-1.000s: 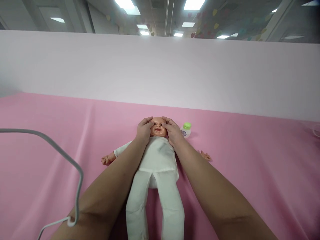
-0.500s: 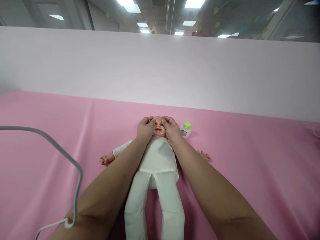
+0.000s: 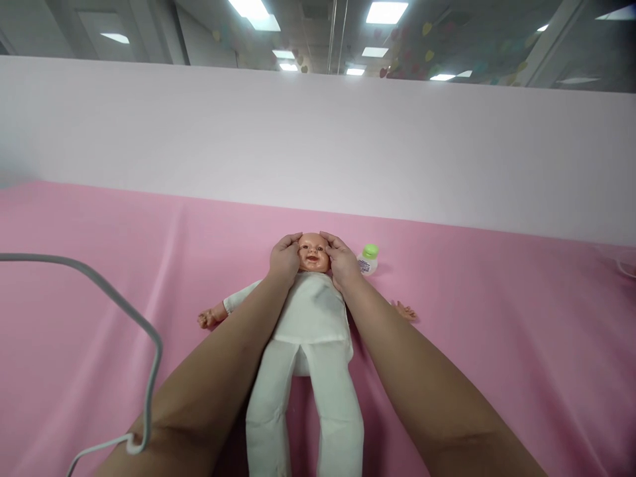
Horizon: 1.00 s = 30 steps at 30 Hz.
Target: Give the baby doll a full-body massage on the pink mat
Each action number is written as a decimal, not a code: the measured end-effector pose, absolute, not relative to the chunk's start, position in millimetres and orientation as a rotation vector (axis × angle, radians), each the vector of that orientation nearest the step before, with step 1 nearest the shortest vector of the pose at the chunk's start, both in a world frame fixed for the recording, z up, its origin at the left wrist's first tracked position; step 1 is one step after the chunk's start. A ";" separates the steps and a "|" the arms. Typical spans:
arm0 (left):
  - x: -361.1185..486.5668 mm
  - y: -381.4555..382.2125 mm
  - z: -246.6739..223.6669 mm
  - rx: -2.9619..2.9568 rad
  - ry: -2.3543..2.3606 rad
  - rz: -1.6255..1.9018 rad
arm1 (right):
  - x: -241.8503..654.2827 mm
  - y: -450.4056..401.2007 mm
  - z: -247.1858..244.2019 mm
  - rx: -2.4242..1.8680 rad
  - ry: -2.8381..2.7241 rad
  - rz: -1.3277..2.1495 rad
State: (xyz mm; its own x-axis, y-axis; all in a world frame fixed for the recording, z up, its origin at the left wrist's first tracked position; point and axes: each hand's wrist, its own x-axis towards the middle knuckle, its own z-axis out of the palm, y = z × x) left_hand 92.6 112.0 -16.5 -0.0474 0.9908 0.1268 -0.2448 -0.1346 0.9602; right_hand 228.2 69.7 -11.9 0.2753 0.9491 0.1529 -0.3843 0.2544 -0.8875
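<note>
A baby doll in a white top and white trousers lies on its back, its head towards the far side. My left hand is curved against one side of the doll's head, fingers bent and thumb by the temple. On the other side my right hand mirrors it, thumb at the edge of the face. Both hands hold the head between them, and the face shows uncovered. My forearms hide parts of the doll's arms; its plastic hands stick out beyond them.
A small clear bottle with a green cap stands just right of my right hand. Pink cloth covers the surface up to a white wall. A grey cable hangs in at the left, in front of my left forearm.
Both hands have slid outward from the middle of the doll's face to the sides of its head. More of the forehead, eyes and cheeks shows now. The bottle stays in place.
</note>
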 end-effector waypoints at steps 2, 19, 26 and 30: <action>92.9 111.4 -16.1 1.081 0.968 1.431 | 228.9 69.2 -12.0 -0.852 -0.833 1.065; 89.0 98.1 -4.7 1.122 0.926 1.394 | 227.4 65.8 -13.5 -0.837 -0.883 1.076; 90.9 101.9 -8.0 1.198 0.993 1.405 | 226.5 74.1 -16.3 -0.957 -0.998 0.875; 92.0 99.5 -5.4 1.230 1.027 1.379 | 226.1 77.0 -17.0 -1.002 -0.999 0.794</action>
State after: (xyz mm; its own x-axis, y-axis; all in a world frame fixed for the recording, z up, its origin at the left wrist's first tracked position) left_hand 92.0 99.5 -5.4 -0.0031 0.9871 0.1601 -0.1297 -0.1591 0.9787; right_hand 226.1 77.0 -17.0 0.3494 0.8886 0.2973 -0.0883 0.3471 -0.9337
